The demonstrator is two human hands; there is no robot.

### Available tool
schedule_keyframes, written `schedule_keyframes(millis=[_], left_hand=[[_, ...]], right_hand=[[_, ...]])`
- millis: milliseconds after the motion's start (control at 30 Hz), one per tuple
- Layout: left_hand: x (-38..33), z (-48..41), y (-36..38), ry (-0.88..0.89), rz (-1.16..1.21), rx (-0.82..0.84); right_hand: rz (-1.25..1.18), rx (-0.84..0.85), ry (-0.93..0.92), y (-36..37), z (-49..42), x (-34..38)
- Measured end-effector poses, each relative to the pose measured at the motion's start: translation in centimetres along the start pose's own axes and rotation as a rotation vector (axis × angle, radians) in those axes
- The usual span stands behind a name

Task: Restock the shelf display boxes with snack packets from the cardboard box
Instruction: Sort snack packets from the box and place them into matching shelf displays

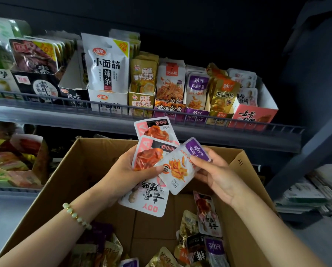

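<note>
Left hand (pixel 122 171) grips OOY packets (pixel 150 201); right hand (pixel 219 176) pinches 劲仔 packet (pixel 180 167)

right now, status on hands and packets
Left hand grips pink packets. Right hand pinches purple packet. Both above the cardboard box. Path to shelf open.

Cannot read blurred lower-shelf packets (pixel 13 160) at nine o'clock. See only part of cardboard box (pixel 80 170), cropped at six o'clock. Cannot count pink packets (pixel 149 157) overlapped by purple packet (pixel 180 166) and left hand (pixel 122 174).
</note>
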State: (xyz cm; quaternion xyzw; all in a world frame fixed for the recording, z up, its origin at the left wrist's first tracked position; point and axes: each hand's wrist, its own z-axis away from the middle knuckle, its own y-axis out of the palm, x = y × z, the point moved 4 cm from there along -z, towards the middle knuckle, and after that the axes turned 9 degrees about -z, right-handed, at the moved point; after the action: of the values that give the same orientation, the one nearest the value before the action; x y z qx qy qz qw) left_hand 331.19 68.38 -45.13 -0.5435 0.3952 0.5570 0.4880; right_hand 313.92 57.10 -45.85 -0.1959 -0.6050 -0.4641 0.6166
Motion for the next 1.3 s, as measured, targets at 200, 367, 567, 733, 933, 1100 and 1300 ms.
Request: schedule_keyframes(millis=[200, 367, 567, 733, 933, 1100, 1300], left_hand=[[-2.3, -1.1, -0.7, 0.017, -0.019, -0.068], [-5.4, -2.7, -1.6, -0.002, 0.083, -0.141], [-8.2, -4.6, -2.4, 0.072, 0.105, -0.221], [-7.7, -5.4, -2.4, 0.078, 0.087, -0.228], [-6.5, -5.7, -2.8, 0.055, 0.117, -0.234], [-6.5, -5.7, -2.4, 0.053, 0.12, -0.221], [-6.2, -5.5, -1.7, 0.035, 0.099, -0.21]], right_hand=[[0.176, -0.122, -0.18, -1.4, -1.0, 4.8], [0.357, -0.207, -0.438, -2.5, -3.5, 12.1], [0.662, -0.303, -0.709, -1.3, -8.0, 19.6], [0.88, -0.191, -0.669, 0.4, -12.0, 19.5], [1.298, -0.079, -0.644, 1.1, -14.5, 18.2], [1.47, -0.142, -0.657, 1.4, -15.1, 17.8], [1.55, -0.153, -0.748, 1.5, -14.9, 17.4]])
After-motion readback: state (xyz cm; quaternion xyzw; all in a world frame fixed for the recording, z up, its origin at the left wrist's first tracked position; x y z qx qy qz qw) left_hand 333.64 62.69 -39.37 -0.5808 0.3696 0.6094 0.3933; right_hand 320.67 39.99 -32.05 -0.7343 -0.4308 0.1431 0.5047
